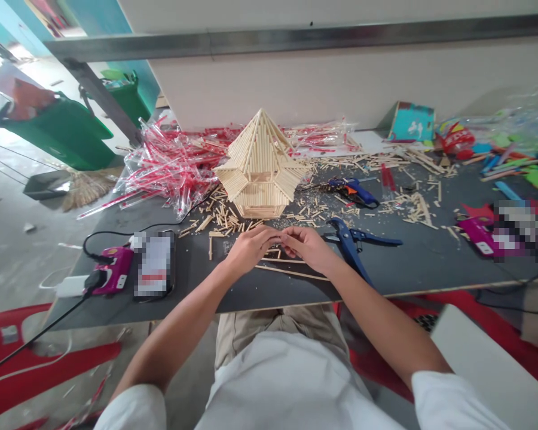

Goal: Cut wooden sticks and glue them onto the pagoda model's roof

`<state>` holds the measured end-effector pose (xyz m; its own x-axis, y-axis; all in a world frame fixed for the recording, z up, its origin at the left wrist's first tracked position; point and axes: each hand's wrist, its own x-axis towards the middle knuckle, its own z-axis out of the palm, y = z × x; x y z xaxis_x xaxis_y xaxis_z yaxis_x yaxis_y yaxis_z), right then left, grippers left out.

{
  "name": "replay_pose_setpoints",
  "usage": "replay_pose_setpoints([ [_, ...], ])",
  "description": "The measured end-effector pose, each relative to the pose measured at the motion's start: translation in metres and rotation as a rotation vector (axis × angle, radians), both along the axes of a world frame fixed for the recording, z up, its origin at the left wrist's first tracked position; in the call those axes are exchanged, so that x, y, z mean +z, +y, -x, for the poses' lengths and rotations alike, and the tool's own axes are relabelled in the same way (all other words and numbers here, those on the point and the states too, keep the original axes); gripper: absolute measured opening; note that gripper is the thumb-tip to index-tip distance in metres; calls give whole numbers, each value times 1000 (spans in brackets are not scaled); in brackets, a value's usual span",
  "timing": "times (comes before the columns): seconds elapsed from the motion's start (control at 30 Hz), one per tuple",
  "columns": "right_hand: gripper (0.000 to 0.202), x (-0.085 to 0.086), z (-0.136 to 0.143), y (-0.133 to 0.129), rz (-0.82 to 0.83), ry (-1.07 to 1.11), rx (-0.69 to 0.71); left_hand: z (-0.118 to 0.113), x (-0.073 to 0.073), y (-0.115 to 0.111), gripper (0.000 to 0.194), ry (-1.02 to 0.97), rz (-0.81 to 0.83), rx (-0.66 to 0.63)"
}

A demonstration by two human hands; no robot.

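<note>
My left hand (251, 246) and my right hand (308, 246) meet over the table edge, fingers closed and fingertips touching. What they pinch, if anything, is too small and hidden to make out. Just behind them stands a model house (260, 179) built of thin wooden sticks, with a pointed roof and flared sides. Beneath and in front of my fingers lie a few long wooden sticks (291, 270). To the right of my right hand rests a blue-handled cutter (349, 245), its handles spread. A blue hot glue gun (356, 190) lies farther back.
Red-and-clear plastic wrappers (174, 158) pile at the back left. Cut stick pieces (228, 218) litter the dark table (233, 292). A phone (155, 266) and a purple power strip (114, 272) with cables sit left. Another purple power strip (486, 236) lies right.
</note>
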<state>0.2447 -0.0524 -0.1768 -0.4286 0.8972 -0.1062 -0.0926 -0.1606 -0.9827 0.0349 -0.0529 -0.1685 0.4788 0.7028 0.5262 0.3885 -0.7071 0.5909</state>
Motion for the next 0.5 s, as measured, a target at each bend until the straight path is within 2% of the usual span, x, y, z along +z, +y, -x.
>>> replay_pose_setpoints([
  [0.1, 42, 12, -2, -7, 4, -86, -20, 2, 0, 2, 23, 17, 33, 3],
  [0.17, 37, 32, -11, -10, -72, -233, -75, 4, 0, 4, 23, 25, 54, 23],
  [0.27, 29, 67, -44, 5, -452, -718, -285, 6, 2, 6, 22, 38, 58, 47],
  [0.33, 28, 77, -76, 34, -533, -972, -411, 7, 2, 7, 22, 39, 52, 62],
  [0.4, 33, 72, -110, 71, -517, -1210, -560, 7, 2, 8, 21, 33, 53, 91],
  [0.47, 47, 55, -138, 104, -519, -1370, -684, 8, 0, 8, 22, 22, 61, 109],
  [0.5, 57, 45, -149, 117, -480, -1405, -689, 8, -1, 9, 22, 14, 64, 113],
])
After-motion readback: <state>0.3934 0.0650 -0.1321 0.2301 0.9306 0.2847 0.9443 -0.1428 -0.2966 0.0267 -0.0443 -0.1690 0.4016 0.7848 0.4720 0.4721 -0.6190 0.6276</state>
